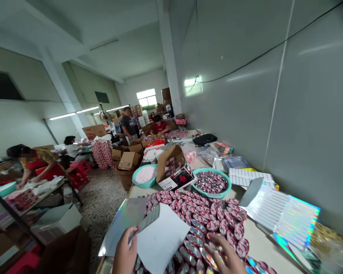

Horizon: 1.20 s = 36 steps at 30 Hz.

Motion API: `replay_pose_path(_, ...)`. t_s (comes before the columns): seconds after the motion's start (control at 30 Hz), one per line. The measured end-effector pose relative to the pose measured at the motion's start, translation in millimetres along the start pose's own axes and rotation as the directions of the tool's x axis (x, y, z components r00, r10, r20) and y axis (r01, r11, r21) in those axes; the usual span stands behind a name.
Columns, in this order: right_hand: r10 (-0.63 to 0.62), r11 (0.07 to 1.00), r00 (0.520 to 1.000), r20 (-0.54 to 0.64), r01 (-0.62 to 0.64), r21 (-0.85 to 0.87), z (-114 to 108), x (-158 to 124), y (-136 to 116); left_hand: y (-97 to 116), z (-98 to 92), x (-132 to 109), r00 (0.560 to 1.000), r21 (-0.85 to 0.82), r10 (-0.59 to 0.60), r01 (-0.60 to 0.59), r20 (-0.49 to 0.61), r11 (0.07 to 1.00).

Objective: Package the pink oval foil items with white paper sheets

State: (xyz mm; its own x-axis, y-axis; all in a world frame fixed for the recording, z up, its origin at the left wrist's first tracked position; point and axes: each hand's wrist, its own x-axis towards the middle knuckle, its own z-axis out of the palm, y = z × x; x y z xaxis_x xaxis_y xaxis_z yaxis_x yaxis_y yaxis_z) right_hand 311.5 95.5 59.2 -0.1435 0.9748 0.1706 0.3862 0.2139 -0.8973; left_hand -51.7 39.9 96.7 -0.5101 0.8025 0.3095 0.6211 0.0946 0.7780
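My left hand (125, 253) at the bottom edge grips a stack of shiny holographic cards (122, 224) with a white sheet (162, 238) on top. My right hand (227, 255) is open, fingers spread, resting on a large heap of small red-and-silver oval pieces (200, 215) that covers the table (260, 245). The heap runs from the near edge toward two basins.
A teal basin (212, 183) of dark pieces, a teal basin (145, 176) of white pieces and an open cardboard box (174, 167) stand behind the heap. Holographic sheets (288, 217) lie at right along the grey wall. Several people work at tables left and far back.
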Motion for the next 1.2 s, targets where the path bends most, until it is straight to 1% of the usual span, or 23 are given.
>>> replay_pose_path(0.1,-0.066,0.997,0.997,-0.025,0.065,-0.027,1,26,-23,25,4.2,-17,0.996,-0.044,0.086,-0.086,0.007,0.995)
replay_pose_path(0.2,-0.133,0.991,0.991,-0.035,0.132,-0.030,3,44,-43,46,3.7,-38,0.986,-0.027,0.167,-0.167,-0.010,0.986)
replay_pose_path(0.23,-0.127,0.992,0.992,0.006,0.127,0.004,4,47,-49,51,1.3,-45,0.977,-0.009,0.213,-0.213,-0.018,0.977)
replay_pose_path(0.3,-0.107,0.988,0.977,0.182,0.084,0.133,8,48,-62,59,-6.4,-59,0.934,0.060,0.354,-0.351,-0.050,0.934)
replay_pose_path(0.33,-0.115,0.976,0.954,0.278,0.056,0.211,12,46,-69,60,-10.9,-66,0.889,0.113,0.453,-0.445,-0.061,0.888)
replay_pose_path(0.37,-0.129,0.957,0.929,0.348,0.024,0.290,17,42,-78,60,-15.1,-72,0.825,0.175,0.562,-0.545,-0.063,0.820)
replay_pose_path(0.4,-0.141,0.931,0.912,0.385,-0.010,0.366,22,38,-87,60,-18.5,-78,0.745,0.240,0.665,-0.637,-0.054,0.733)
replay_pose_path(0.47,-0.129,0.868,0.920,0.369,-0.075,0.491,35,28,-106,55,-21.3,-88,0.600,0.349,0.800,-0.749,-0.002,0.563)
replay_pose_path(0.5,-0.103,0.838,0.932,0.347,-0.107,0.535,41,25,-114,51,-20.4,-92,0.561,0.383,0.827,-0.772,0.036,0.507)
replay_pose_path(0.53,-0.074,0.815,0.940,0.332,-0.135,0.563,46,22,-120,47,-18.2,-94,0.552,0.406,0.830,-0.777,0.072,0.481)
replay_pose_path(0.63,-0.034,0.810,0.942,0.333,-0.169,0.562,57,20,-127,30,-8.6,-92,0.613,0.431,0.773,-0.749,0.163,0.503)
replay_pose_path(0.7,-0.013,0.826,0.927,0.375,-0.201,0.527,62,23,-124,16,-4.0,-84,0.617,0.407,0.763,-0.758,0.195,0.510)
replay_pose_path(0.77,0.008,0.841,0.912,0.411,-0.229,0.491,68,25,-118,3,-3.3,-72,0.613,0.395,0.778,-0.754,0.138,0.524)
replay_pose_path(0.8,0.019,0.849,0.904,0.426,-0.240,0.471,71,26,-115,-2,-4.4,-64,0.631,0.403,0.772,-0.728,0.078,0.554)
replay_pose_path(0.87,0.042,0.862,0.899,0.435,-0.253,0.439,80,28,-113,-7,-9.6,-46,0.704,0.415,0.710,-0.641,-0.018,0.646)
replay_pose_path(0.9,0.052,0.863,0.898,0.437,-0.260,0.432,84,29,-114,-7,-13.6,-36,0.752,0.400,0.659,-0.602,-0.009,0.692)
replay_pose_path(0.93,0.057,0.860,0.897,0.439,-0.267,0.435,89,29,-116,-6,-18.2,-26,0.794,0.364,0.605,-0.582,0.059,0.728)
replay_pose_path(0.97,0.050,0.855,0.893,0.448,-0.270,0.444,93,30,-119,-3,-23.3,-16,0.818,0.316,0.548,-0.573,0.174,0.756)
replay_pose_path(1.03,0.001,0.841,0.863,0.505,-0.274,0.466,101,33,-126,2,-33.8,3,0.813,0.238,0.413,-0.532,0.410,0.812)
replay_pose_path(1.07,-0.027,0.839,0.839,0.543,-0.276,0.469,105,34,-130,3,-38.5,11,0.807,0.227,0.343,-0.493,0.481,0.840)
replay_pose_path(1.1,-0.045,0.847,0.825,0.564,-0.268,0.459,110,34,-134,3,-42.5,19,0.814,0.237,0.274,-0.441,0.513,0.866)
replay_pose_path(1.13,-0.050,0.868,0.828,0.558,-0.240,0.435,115,35,-139,2,-45.6,25,0.833,0.270,0.199,-0.379,0.516,0.885)
replay_pose_path(1.2,-0.063,0.938,0.883,0.466,-0.107,0.329,128,36,-149,-5,-49.4,35,0.869,0.363,0.048,-0.255,0.493,0.896)
